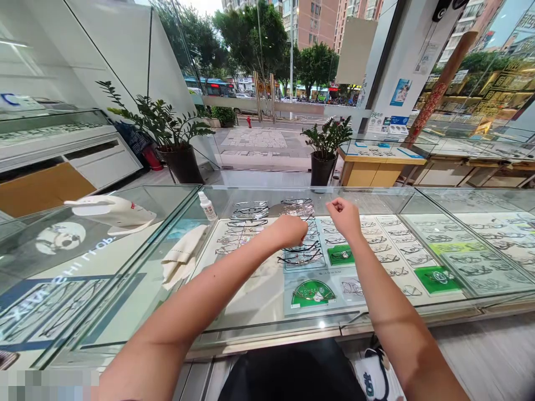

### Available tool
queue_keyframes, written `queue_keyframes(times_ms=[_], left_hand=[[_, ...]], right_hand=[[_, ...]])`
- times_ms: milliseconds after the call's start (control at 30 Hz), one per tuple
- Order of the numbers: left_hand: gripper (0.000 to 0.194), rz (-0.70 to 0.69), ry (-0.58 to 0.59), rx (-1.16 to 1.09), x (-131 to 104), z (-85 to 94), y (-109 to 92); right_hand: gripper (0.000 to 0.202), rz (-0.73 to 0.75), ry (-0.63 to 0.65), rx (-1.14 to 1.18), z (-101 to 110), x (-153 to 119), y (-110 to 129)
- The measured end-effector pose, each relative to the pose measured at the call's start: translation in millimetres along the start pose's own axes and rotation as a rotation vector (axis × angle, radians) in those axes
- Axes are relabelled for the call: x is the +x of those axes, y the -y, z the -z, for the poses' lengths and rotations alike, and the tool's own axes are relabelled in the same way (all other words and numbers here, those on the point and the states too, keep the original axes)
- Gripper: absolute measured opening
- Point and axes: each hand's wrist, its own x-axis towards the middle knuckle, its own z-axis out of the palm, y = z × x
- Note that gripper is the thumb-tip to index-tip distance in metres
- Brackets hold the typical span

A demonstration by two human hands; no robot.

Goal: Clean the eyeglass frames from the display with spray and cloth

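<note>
My left hand (292, 231) reaches over the glass counter, above a column of eyeglasses (298, 258) with dark frames. Its fingers are curled shut and turned away, so whatever they hold, if anything, is hidden. To its right, my right hand (345, 217) is raised over the counter with fingers curled in and nothing visible between them. Another column of eyeglasses (251, 210) lies left of my left hand. Nearer the counter's left side are a white spray bottle (207, 206), standing upright, and a cream cloth (184, 256), lying crumpled.
The glass display counter (259, 336) holds rows of eyeglasses and several green cards, one a green half-round sign (313, 292). A white object (111, 211) lies on the left counter. Beyond stand two potted plants (179, 164) and glass doors (263, 97) facing a street.
</note>
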Motion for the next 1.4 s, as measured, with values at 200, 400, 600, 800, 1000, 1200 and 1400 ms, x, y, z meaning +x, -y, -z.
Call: queue_keyframes(times_ms=[200, 400, 600, 800, 1000, 1200, 1400], left_hand=[[0.016, 0.008, 0.022, -0.025, 0, 0.3, 0], [0.024, 0.096, -0.093, -0.027, 2, 2.4, 14], [0.024, 0.092, -0.115, -0.051, 11, -3.7, 24], [0.022, 0.072, -0.107, -0.055, 18, -13.1, 22], [0.022, 0.061, -0.157, -0.020, 8, -3.2, 15], [0.020, 0.027, -0.434, -0.289, -32, 17.1, 27], [0.034, 0.027, -0.757, -1.011, -46, -26.2, 56]], right_hand=[[0.029, 0.003, 0.012, 0.002, 0, 0, 0], [0.030, -0.014, 0.020, -0.003, 2, -1, 1], [0.031, -0.025, 0.023, 0.005, 1, 0, 0], [0.030, -0.023, 0.029, 0.035, 1, 0, 1], [0.031, -0.023, -0.026, 0.042, 2, 1, -1], [0.029, 0.015, -0.014, 0.094, 5, 1, 0], [0.030, 0.057, -0.010, 0.131, -4, 1, 0]])
